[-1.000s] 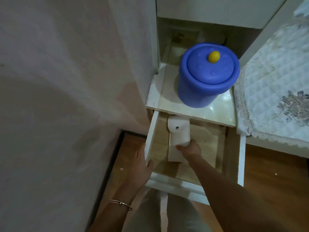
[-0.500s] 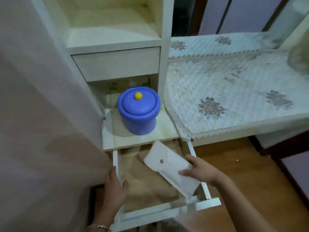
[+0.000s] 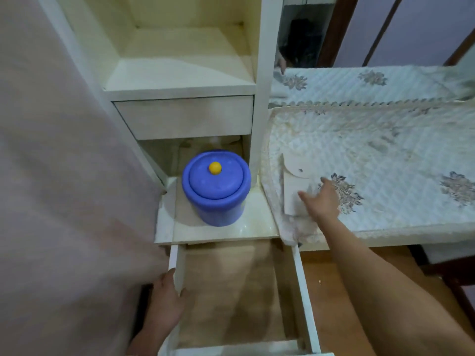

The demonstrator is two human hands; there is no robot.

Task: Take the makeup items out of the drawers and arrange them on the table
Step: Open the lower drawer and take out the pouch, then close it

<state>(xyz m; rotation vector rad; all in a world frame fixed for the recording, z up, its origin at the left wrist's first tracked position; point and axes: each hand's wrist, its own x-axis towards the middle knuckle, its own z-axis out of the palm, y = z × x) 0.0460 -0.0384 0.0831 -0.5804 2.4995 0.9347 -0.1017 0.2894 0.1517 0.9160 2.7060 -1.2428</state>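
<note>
A white snap-button pouch [image 3: 294, 181] lies flat on the quilted table cover [image 3: 372, 155], near its left edge. My right hand [image 3: 321, 199] rests over the pouch's lower right part with fingers spread, touching it. The bottom drawer [image 3: 305, 299] stands pulled out below the shelf, and nothing shows on its wooden floor. My left hand [image 3: 167, 301] grips the drawer's left side wall. A second drawer [image 3: 185, 116] higher up is closed.
A blue lidded tub with a yellow knob [image 3: 216, 186] stands on the shelf above the open drawer. A pale wall [image 3: 64, 176] runs close on the left. An open cubby [image 3: 180, 60] tops the unit, with a mirror [image 3: 300, 34] behind the table.
My right hand lifted the white pouch out of the drawer and carried it up and right onto the table cover. My left hand stayed on the drawer's left wall.
</note>
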